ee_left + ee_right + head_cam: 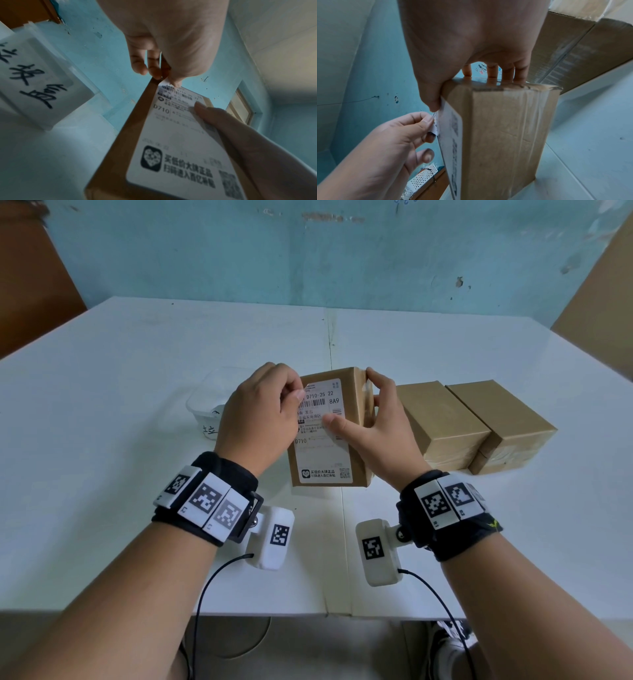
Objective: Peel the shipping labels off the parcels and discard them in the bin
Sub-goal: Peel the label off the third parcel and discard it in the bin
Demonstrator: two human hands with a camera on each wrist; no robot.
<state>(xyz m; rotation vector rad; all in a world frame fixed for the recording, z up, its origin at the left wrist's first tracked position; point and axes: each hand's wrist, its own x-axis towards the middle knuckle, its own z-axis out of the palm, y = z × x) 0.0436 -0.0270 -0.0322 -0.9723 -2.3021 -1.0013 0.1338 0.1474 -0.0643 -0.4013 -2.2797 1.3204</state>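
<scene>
A brown cardboard parcel (356,460) stands tilted on end at the table's middle, its white shipping label (323,453) facing me. My right hand (354,400) grips the parcel's right side, with the thumb lying on the label and the fingers (508,73) on the parcel's top end. My left hand (296,395) pinches the label's top-left corner between thumb and fingers. In the left wrist view that corner (165,82) is lifted off the cardboard (130,135). The rest of the label (450,129) lies flat on the parcel (505,128).
A clear plastic bin (205,402) with handwritten characters stands left of the parcel, behind my left hand. Two more brown parcels (442,422) (503,422) sit side by side on the right. The white table (137,354) meets a blue wall at the back.
</scene>
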